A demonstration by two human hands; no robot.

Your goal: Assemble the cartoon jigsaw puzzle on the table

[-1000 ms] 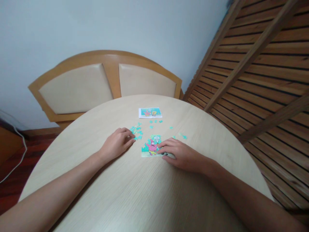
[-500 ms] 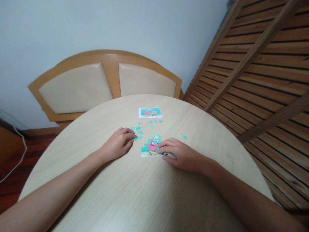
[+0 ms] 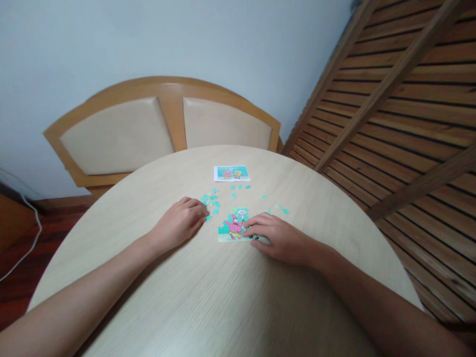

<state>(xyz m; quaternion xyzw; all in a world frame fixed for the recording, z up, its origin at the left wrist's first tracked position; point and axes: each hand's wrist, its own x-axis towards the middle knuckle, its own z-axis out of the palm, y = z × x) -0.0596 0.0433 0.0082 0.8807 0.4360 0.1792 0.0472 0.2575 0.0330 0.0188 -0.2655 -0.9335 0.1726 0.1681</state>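
Note:
A partly assembled puzzle (image 3: 233, 228) with a pink starfish figure lies on the round table. My right hand (image 3: 269, 233) rests over its right part, fingers spread, covering some of the picture. Left of the puzzle is a pile of loose turquoise pieces (image 3: 211, 199). At the near edge of this pile is my left hand (image 3: 186, 218), its fingers pressed together at a small turquoise piece (image 3: 208, 217). Beyond the puzzle lies a printed reference picture (image 3: 232, 173) on white paper.
Several loose pieces (image 3: 240, 187) lie between the reference picture and the puzzle, and a few more (image 3: 284, 210) are to the right. A wooden chair (image 3: 174, 114) stands behind the table (image 3: 193, 297). Wooden slats (image 3: 409, 109) rise at the right.
My left fingers have drawn closer together and curled down at the pile's near edge, where a piece now shows slightly nearer to me. My right hand has stayed in place.

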